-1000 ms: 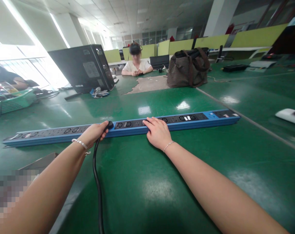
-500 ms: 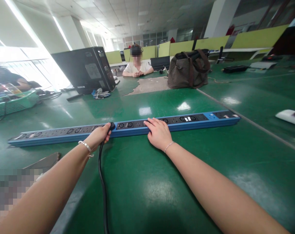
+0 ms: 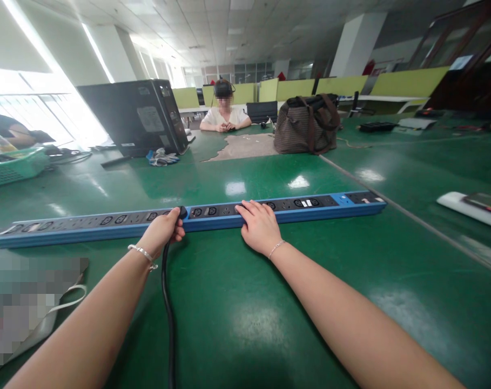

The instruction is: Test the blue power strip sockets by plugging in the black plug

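Observation:
A long blue power strip (image 3: 213, 222) with black sockets along its top lies across the green table. My left hand (image 3: 164, 231) is closed on a black plug (image 3: 182, 212), which is at the strip's blue middle section; whether its prongs are in a socket is hidden. From that plug a thick black cable (image 3: 168, 302) runs down toward me. Right of it, my right hand (image 3: 262, 226) rests on the strip, fingers stretched over the top and palm at the near side. It covers some of the sockets.
Beyond the strip stand a black computer case (image 3: 135, 116), gloves (image 3: 162, 157) and a brown bag (image 3: 304, 127). A green basket (image 3: 16, 166) is at far left, a white device (image 3: 472, 209) at right. A person (image 3: 224, 113) sits across the table; another person's arm shows at left.
The view has shifted slightly, so the strip appears a little further left. Both hands keep their places on the plug and strip, with no clear movement of either.

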A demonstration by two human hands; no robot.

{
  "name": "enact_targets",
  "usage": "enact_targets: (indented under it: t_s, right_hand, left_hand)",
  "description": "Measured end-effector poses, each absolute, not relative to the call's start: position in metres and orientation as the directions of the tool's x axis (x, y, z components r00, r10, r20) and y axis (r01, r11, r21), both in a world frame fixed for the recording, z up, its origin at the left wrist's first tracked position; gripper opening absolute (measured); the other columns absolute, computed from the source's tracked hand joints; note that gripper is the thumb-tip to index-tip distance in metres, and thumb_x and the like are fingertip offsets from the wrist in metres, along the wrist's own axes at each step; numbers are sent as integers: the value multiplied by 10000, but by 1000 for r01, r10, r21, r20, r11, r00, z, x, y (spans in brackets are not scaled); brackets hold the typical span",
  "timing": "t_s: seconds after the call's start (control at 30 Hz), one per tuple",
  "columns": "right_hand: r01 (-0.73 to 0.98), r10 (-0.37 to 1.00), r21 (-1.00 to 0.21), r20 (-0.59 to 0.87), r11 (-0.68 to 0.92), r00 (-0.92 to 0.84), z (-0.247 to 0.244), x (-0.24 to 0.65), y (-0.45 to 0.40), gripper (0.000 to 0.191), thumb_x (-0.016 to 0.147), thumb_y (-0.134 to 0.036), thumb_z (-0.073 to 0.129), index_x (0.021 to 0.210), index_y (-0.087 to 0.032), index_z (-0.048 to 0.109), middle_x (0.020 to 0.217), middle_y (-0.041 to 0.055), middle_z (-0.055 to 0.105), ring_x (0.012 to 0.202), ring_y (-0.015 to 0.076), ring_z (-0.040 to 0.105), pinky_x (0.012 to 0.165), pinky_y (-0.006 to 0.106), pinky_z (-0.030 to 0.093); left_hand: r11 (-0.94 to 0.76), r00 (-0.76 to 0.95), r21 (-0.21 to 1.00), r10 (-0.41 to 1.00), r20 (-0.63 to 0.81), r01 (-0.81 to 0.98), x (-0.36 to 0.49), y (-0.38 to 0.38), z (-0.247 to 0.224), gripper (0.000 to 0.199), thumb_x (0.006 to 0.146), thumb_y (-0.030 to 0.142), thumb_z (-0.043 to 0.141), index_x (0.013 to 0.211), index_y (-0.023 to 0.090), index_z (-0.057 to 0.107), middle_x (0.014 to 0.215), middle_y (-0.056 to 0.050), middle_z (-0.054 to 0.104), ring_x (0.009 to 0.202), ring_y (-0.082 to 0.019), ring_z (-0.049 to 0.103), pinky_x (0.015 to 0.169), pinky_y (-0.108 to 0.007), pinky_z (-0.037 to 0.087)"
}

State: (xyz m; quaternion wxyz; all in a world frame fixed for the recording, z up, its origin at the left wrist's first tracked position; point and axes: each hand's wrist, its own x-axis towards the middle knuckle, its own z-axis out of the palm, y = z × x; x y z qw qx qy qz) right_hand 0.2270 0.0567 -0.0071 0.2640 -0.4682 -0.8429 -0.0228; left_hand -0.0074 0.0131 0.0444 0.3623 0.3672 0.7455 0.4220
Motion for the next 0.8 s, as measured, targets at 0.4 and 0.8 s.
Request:
enact_targets:
  t_s: [0.4,0.8]
  right_hand:
    - [814,767,-99,416,572,-488,-6,229,54,568,838,-189,474,1402,-245,445,1474,63,411,1357,245,333,1121,485,177]
    - [814,755,-31,394,580,-524,-6,228,51,589,853,-198,490,1419,-337,406,1491,74,378,1371,301,296,1092,566,167]
  left_hand:
    - [294,-482,905,868,-118,308,-12,11,32,393,768,526,465,578,185,514,390,32,431,365,-87,375,385,-210,298]
    - [262,-473,922,875,-102,284,-12,8,43,397,792,539,464,605,189,486,407,51,393,383,-70,339,393,-196,270]
